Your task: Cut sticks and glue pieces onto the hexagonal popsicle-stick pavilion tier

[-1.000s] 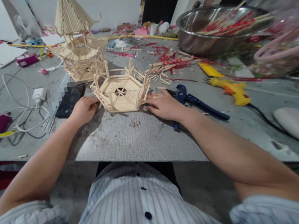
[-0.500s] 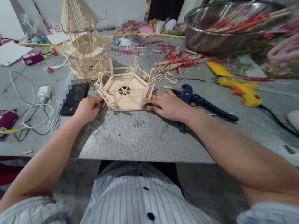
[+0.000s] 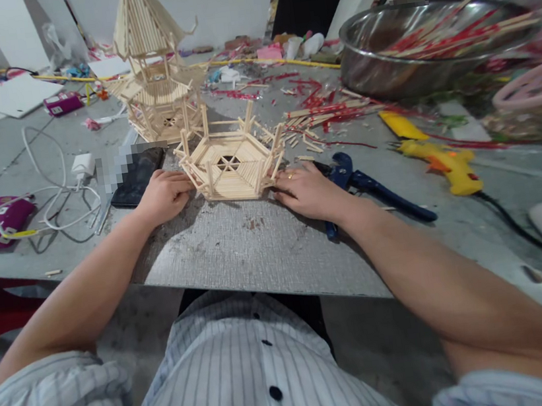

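Handling should be gentle: the hexagonal stick frame (image 3: 233,186), on the near side of the table (image 3: 256,245), is probably light, stiff and fragile. Take hold low, at the left and right base edges; avoid the thin upright posts (image 3: 205,120). Left hand (image 3: 165,198): fingers curled at the left side. Right hand (image 3: 308,189): fingers bunched at the right. Whether either grips cannot be told.

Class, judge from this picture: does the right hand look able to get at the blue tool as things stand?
Probably yes: the right hand is close beside the blue tool, whose long handle lies uncovered, though that hand is at the stick frame.
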